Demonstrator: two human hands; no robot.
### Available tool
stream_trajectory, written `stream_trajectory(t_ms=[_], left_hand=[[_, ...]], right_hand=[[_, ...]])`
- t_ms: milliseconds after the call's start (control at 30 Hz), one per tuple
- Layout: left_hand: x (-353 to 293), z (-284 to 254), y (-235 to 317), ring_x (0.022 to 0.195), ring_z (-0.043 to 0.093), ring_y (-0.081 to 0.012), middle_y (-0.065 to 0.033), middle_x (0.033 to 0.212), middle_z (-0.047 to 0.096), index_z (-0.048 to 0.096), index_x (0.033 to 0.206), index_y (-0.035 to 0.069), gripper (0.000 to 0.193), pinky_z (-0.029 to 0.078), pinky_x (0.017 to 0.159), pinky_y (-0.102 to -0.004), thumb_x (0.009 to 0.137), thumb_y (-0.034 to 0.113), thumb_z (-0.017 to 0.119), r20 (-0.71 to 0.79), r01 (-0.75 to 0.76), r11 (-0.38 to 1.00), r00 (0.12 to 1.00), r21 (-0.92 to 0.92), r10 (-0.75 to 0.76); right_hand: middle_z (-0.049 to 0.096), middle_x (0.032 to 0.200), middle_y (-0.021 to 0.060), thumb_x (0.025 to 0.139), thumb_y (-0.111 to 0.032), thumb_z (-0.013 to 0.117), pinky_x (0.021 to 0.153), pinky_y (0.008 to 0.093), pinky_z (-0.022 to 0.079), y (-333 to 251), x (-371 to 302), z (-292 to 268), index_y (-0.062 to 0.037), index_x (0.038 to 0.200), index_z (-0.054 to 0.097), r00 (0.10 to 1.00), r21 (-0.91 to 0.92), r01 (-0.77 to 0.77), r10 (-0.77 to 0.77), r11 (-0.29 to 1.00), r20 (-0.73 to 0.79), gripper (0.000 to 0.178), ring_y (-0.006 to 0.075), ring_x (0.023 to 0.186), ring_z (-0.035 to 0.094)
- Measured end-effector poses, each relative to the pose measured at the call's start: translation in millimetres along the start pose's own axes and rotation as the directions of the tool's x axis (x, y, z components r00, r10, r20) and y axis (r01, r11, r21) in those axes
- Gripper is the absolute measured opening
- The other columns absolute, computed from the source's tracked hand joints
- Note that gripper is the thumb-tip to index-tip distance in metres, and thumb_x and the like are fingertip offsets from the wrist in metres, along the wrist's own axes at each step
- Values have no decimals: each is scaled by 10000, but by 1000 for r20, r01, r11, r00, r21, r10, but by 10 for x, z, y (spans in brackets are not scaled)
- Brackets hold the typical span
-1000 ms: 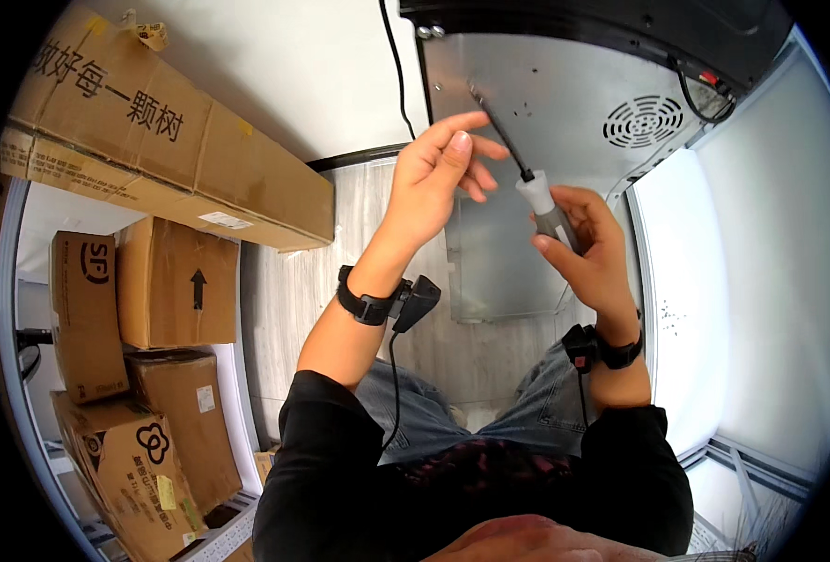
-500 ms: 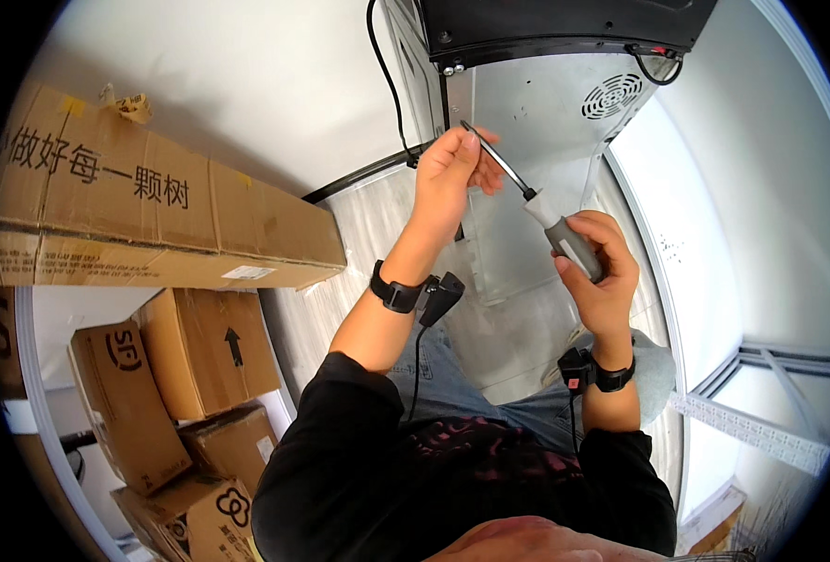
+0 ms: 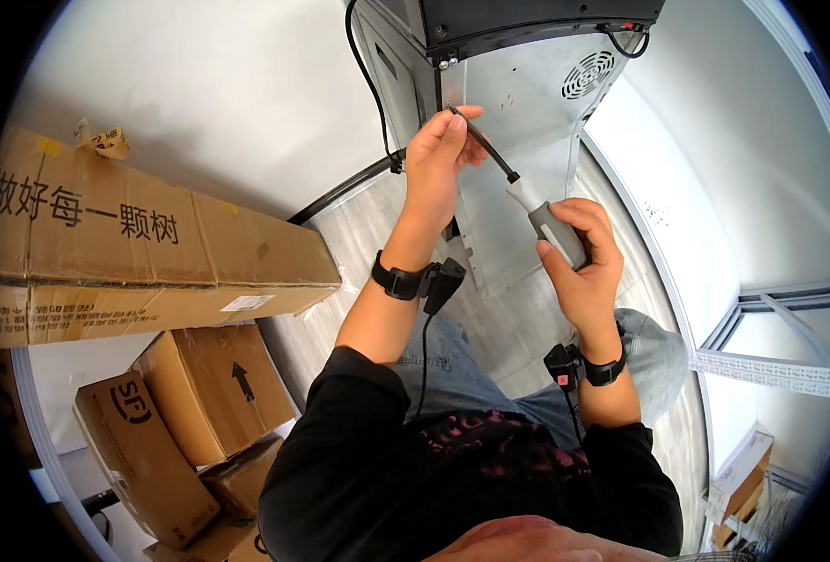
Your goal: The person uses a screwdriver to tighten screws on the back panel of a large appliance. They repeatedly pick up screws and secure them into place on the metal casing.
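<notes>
A screwdriver (image 3: 557, 230) with a grey and white handle and a long dark shaft slants up and left. My right hand (image 3: 591, 272) is closed round its handle. Near the tip, my left hand (image 3: 438, 164) pinches the shaft between thumb and fingers. The tip is at the upper left edge of a metal machine's clear-looking, shiny grey panel (image 3: 518, 122); whether it sits in a screw is too small to tell. A round slotted vent (image 3: 588, 75) marks the panel's upper right.
The machine's black top part (image 3: 536, 21) overhangs the panel, with a black cable (image 3: 368, 89) hanging at its left. A long cardboard box (image 3: 153, 234) lies at left, above several stacked cartons (image 3: 213, 389). White metal framing (image 3: 775, 370) stands at right.
The view has shifted, so the machine appears farther left and the boxes lower. Both hands have moved with the screwdriver, its tip now at the panel's left edge.
</notes>
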State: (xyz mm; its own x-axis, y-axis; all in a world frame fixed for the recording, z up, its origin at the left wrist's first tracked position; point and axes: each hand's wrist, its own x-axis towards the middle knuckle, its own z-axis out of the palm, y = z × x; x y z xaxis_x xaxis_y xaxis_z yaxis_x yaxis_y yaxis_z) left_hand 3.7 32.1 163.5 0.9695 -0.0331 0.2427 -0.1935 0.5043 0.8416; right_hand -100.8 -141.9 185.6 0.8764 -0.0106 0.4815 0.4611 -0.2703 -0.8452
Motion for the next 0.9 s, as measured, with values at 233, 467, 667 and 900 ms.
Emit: stream_trajectory(t_ms=[233, 467, 667, 900], left_hand=[[6, -33, 21, 712, 557, -112, -53, 828, 632, 582, 1128, 10, 323, 459, 679, -254, 977, 267, 458, 7, 4, 999, 1000, 37, -5], [-87, 114, 197, 753, 618, -142, -103, 888, 662, 561, 1120, 19, 304, 488, 681, -264, 977, 265, 451, 135, 192, 968, 976, -163, -171], [-52, 19, 106, 710, 633, -155, -110, 861, 671, 554, 944, 74, 202, 492, 646, -257, 968, 258, 477, 127, 202, 948, 976, -244, -175], [-69, 83, 127, 719, 615, -156, -124, 897, 660, 546, 979, 55, 206, 504, 666, -285, 970, 246, 467, 134, 222, 937, 972, -270, -192]], right_hand=[[545, 1061, 102, 691, 75, 674, 821, 275, 450, -67, -27, 69, -10, 1032, 608, 997, -29, -8, 6, 1000, -75, 357, 189, 963, 559], [534, 1075, 138, 705, 32, 706, 694, 296, 488, -187, -110, 145, 1, 1062, 578, 980, -150, 97, -121, 984, -159, 380, 223, 850, 607], [538, 1094, 188, 723, 37, 682, 779, 336, 479, -350, -145, 111, 6, 1097, 542, 989, -127, 125, -134, 984, -68, 401, 285, 944, 586], [578, 1012, 184, 804, -94, 671, 731, 330, 496, -180, -211, 66, 33, 1130, 516, 953, -391, 244, -294, 887, -74, 382, 292, 900, 609]])
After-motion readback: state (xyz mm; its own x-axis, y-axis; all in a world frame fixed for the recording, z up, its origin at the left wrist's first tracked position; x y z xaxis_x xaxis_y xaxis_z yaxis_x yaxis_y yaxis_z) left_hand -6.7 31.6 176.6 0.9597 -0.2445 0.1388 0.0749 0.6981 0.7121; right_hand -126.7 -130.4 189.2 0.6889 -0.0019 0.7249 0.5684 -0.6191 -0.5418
